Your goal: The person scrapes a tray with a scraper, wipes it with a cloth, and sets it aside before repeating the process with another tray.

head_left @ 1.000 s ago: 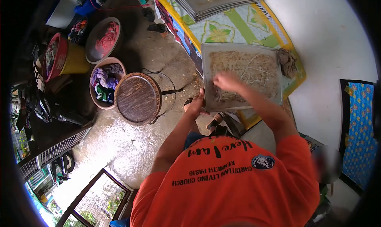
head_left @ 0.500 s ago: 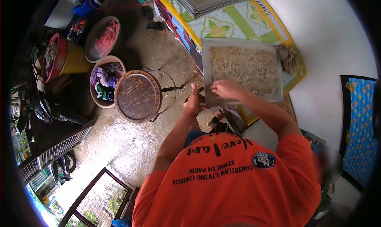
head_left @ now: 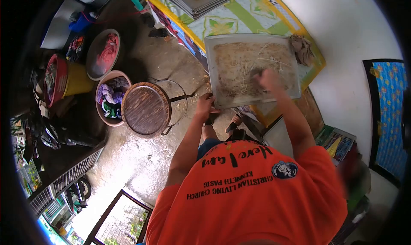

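Green-and-white tablecloth (head_left: 245, 13) under tray (head_left: 211, 69), beside white wall (head_left: 349, 39).

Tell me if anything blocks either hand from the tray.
Nothing visible does. The right hand is over the tray, above the pale strands. The left hand is at its near left corner; contact is unclear. The crumpled cloth lies by the right edge, not between either hand and the tray.

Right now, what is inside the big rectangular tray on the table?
The tray holds brownish bits and pale, straw-like strands. The right hand hides part of them, and whatever lies under the strands is covered.
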A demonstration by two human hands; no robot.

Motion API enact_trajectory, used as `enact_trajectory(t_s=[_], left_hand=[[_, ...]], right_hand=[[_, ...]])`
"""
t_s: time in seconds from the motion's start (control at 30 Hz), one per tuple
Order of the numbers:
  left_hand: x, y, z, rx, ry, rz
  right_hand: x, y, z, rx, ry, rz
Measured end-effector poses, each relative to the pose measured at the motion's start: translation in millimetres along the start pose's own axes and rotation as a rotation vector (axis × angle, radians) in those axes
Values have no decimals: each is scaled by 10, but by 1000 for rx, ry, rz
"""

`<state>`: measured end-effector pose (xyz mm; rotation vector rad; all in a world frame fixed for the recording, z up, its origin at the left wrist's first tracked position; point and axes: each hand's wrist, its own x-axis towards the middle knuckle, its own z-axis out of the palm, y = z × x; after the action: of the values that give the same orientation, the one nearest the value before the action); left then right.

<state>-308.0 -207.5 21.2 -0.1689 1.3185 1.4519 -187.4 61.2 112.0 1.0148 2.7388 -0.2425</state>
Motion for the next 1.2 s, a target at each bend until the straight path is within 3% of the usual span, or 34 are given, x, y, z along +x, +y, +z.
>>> enact_trajectory(t_s=[0.03, 0.1, 0.13, 0.2, 0.3, 0.33, 0.43, 0.47, 0.5, 0.53, 0.57, 0.67, 0.7, 0.73, 0.77, 0.8, 0.9, 0.93, 0.97, 1.0, 1.07, 1.13, 1.2], left_hand=[[44, -20, -11, -14, 4, -1], [10, 12, 23, 9, 2, -1], [-11, 39, 46, 19, 0, 2], [-131, 133, 155, 21, 31, 17], [-203, 151, 225, 76, 63, 33], [-193, 169, 233, 107, 70, 45], [-161, 26, 169, 68, 24, 13], [-142, -46, 150, 51, 21, 12], [-139, -114, 129, 35, 18, 10], [-154, -145, 113, 20, 14, 10], [-183, -149, 105, 53, 12, 5], [-189, -114, 178, 93, 8, 2], [-182, -130, 159, 81, 17, -13], [-171, -140, 204, 79, 18, -31], [-191, -127, 221, 99, 21, -36], [-217, -84, 245, 120, 25, -40], [-296, -43, 279, 139, 20, -20], [-301, -53, 280, 134, 22, -14], [-301, -59, 280, 128, 24, -9], [-285, -71, 275, 165, 29, -7], [-290, -61, 304, 183, 11, -18], [-223, -146, 304, 216, -25, -14], [-237, -168, 391, 236, 0, -5]], right_hand=[[154, 635, 231, 67, 239, -74], [239, 1174, 146, 86, 211, 391], [191, 1128, 193, 75, 231, 324], [24, 719, 349, 41, 266, 187], [-318, -512, 353, 99, -7, -113], [-455, -908, 261, 197, -143, -52], [-420, -747, 394, 282, -143, -29], [-331, -426, 280, 214, -30, 99], [-208, 64, 321, 338, 18, 263], [6, 860, 753, 104, 119, 155], [-112, 1007, 224, 239, 179, 445], [-79, 1332, 347, 143, 155, 403], [-180, 844, 142, 190, 13, 369], [-231, 284, 661, -41, 169, 52], [-365, -113, 609, 173, 102, -111], [-571, -583, 201, 218, -120, -71], [-377, -174, 610, 283, 10, 33], [-337, 88, 267, 261, 93, 254], [-164, 529, 209, 384, 50, 476], [-127, 913, -1, 501, 145, 536], [141, 1542, 107, 360, 153, 660], [207, 1142, 219, 267, 136, 444], [194, 344, 204, 243, 124, 263]])
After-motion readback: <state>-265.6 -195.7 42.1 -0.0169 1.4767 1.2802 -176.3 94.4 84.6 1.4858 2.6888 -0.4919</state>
